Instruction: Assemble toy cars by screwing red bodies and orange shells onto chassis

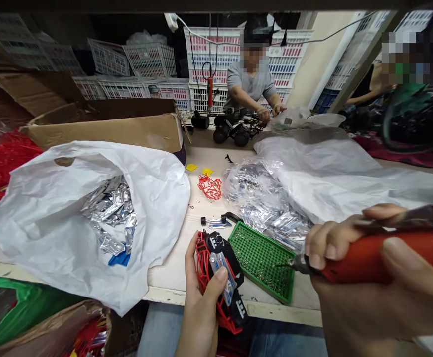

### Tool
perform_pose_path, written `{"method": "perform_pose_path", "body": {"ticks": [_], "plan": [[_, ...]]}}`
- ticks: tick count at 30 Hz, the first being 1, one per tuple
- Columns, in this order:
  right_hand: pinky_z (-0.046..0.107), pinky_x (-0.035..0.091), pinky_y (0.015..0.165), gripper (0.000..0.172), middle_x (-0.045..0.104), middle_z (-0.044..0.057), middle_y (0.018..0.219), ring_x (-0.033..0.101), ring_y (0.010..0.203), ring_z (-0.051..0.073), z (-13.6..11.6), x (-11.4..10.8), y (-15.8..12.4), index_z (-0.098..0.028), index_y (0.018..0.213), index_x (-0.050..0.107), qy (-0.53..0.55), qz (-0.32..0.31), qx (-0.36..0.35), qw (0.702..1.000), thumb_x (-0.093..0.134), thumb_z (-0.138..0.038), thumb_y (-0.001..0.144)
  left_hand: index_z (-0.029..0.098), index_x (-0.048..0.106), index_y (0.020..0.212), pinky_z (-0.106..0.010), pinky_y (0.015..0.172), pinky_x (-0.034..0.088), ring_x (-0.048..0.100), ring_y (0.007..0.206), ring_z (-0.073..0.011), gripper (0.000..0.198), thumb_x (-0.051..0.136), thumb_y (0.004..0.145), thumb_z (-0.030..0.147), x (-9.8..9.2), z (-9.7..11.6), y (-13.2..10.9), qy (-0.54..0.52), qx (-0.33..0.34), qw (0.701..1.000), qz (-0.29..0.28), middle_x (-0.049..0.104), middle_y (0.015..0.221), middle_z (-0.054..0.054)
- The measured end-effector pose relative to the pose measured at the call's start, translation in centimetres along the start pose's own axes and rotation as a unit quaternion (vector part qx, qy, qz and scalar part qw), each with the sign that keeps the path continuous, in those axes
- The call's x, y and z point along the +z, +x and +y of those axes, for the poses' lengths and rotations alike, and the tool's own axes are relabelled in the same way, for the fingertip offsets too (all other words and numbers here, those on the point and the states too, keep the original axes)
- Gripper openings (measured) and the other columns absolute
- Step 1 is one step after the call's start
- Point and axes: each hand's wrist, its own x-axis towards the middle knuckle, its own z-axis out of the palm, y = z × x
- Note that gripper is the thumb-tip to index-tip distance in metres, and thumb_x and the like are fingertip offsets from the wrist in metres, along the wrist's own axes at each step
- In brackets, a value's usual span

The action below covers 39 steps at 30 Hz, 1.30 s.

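Observation:
My left hand [203,302] is closed around a toy car body [223,277] with a red lattice frame, black end pieces and a silver-blue panel under my thumb. It is tilted over the table's front edge. My right hand [365,263] grips a red electric screwdriver [353,255], its bit pointing left over a green perforated screw tray [257,263]. Small screws lie in the tray's holes; whether one sits on the bit is too small to tell. Behind the tray, a clear bag of silver panels [264,198] spills open.
A white sack [160,198] of silver panels lies at left, before a cardboard box [112,130]. A red lattice frame [210,187] rests mid-table. Another person [251,82] handles parts across the table near black-wheeled chassis [233,130]. White sheeting [350,168] covers the right side.

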Motion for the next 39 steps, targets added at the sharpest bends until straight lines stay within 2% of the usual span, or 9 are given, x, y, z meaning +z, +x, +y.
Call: {"method": "perform_pose_path", "body": {"ticks": [3, 6, 8, 12, 17, 22, 27, 34, 39], "plan": [[0.033, 0.039, 0.041, 0.015, 0.057, -0.006, 0.049, 0.044, 0.035, 0.014, 0.0, 0.3, -0.7, -0.027, 0.094, 0.068, 0.056, -0.031, -0.001, 0.998, 0.073, -0.035, 0.082, 0.036, 0.034, 0.16, -0.034, 0.101, 0.056, 0.069, 0.124, -0.0292, 0.106, 0.089, 0.07, 0.044, 0.1, 0.0, -0.1, 0.004, 0.006, 1.0, -0.004, 0.068, 0.142, -0.008], [0.035, 0.042, 0.045, 0.016, 0.055, -0.007, 0.054, 0.044, 0.037, 0.014, 0.4, 0.7, -1.7, -0.029, 0.102, 0.068, 0.082, -0.061, -0.02, 0.995, 0.066, -0.042, 0.092, 0.036, 0.029, 0.162, -0.036, 0.095, 0.058, 0.074, 0.112, -0.0296, 0.112, 0.089, 0.069, 0.046, 0.1, 0.0, -0.1, 0.001, 0.006, 1.0, -0.01, 0.073, 0.134, -0.008], [0.037, 0.045, 0.047, 0.016, 0.055, -0.006, 0.058, 0.047, 0.041, 0.016, 0.4, 1.2, -2.2, -0.03, 0.104, 0.067, 0.087, -0.084, -0.019, 0.993, 0.064, -0.043, 0.095, 0.035, 0.028, 0.161, -0.035, 0.095, 0.058, 0.074, 0.111, -0.0289, 0.113, 0.09, 0.068, 0.045, 0.0, -0.1, -0.1, -0.001, 0.009, 1.0, -0.013, 0.074, 0.131, -0.008], [0.038, 0.047, 0.049, 0.016, 0.059, -0.004, 0.06, 0.052, 0.046, 0.017, 0.3, 2.7, -2.5, -0.029, 0.101, 0.066, 0.097, -0.103, 0.02, 0.99, 0.068, -0.041, 0.091, 0.034, 0.033, 0.158, -0.033, 0.097, 0.055, 0.072, 0.115, -0.0272, 0.105, 0.089, 0.07, 0.041, 0.0, -0.1, -0.1, -0.005, 0.016, 1.0, -0.02, 0.072, 0.135, -0.007], [0.036, 0.041, 0.042, 0.015, 0.055, -0.006, 0.052, 0.047, 0.038, 0.015, 0.7, 4.0, -2.2, -0.028, 0.089, 0.064, 0.108, -0.074, 0.033, 0.991, 0.073, -0.04, 0.085, 0.034, 0.033, 0.157, -0.034, 0.099, 0.054, 0.073, 0.112, -0.0262, 0.098, 0.086, 0.074, 0.04, 0.1, -0.2, -0.2, -0.005, 0.028, 0.999, -0.033, 0.072, 0.134, -0.007], [0.035, 0.043, 0.045, 0.017, 0.056, -0.007, 0.052, 0.049, 0.039, 0.016, 0.6, 3.8, -2.1, -0.029, 0.09, 0.064, 0.092, -0.09, 0.046, 0.991, 0.074, -0.042, 0.083, 0.034, 0.036, 0.155, -0.034, 0.099, 0.054, 0.073, 0.113, -0.0255, 0.093, 0.084, 0.076, 0.039, 0.2, -0.2, -0.3, -0.003, 0.046, 0.998, -0.04, 0.072, 0.133, -0.007], [0.038, 0.047, 0.049, 0.024, 0.059, -0.006, 0.054, 0.053, 0.042, 0.018, 0.7, 3.0, -1.8, -0.031, 0.09, 0.062, 0.072, -0.136, 0.067, 0.986, 0.078, -0.045, 0.079, 0.032, 0.04, 0.154, -0.037, 0.104, 0.052, 0.071, 0.117, -0.0275, 0.09, 0.085, 0.076, 0.039, 0.2, -0.1, -0.3, 0.023, 0.067, 0.997, -0.032, 0.071, 0.136, -0.008], [0.037, 0.044, 0.045, 0.019, 0.056, -0.006, 0.054, 0.049, 0.039, 0.018, 1.2, 3.0, -1.8, -0.031, 0.091, 0.06, 0.063, -0.133, 0.048, 0.988, 0.074, -0.041, 0.083, 0.032, 0.041, 0.151, -0.035, 0.103, 0.053, 0.072, 0.116, -0.025, 0.09, 0.086, 0.074, 0.037, 0.3, 0.0, -0.3, 0.008, 0.056, 0.998, -0.029, 0.073, 0.133, -0.006], [0.033, 0.034, 0.04, 0.015, 0.05, -0.007, 0.051, 0.041, 0.035, 0.016, 1.6, 4.8, -2.6, -0.03, 0.088, 0.056, 0.079, -0.073, 0.003, 0.994, 0.069, -0.036, 0.084, 0.03, 0.04, 0.153, -0.037, 0.097, 0.056, 0.074, 0.11, -0.0285, 0.094, 0.086, 0.072, 0.038, 0.6, 0.2, -0.2, -0.003, 0.014, 1.0, 0.004, 0.074, 0.129, -0.008]]}}
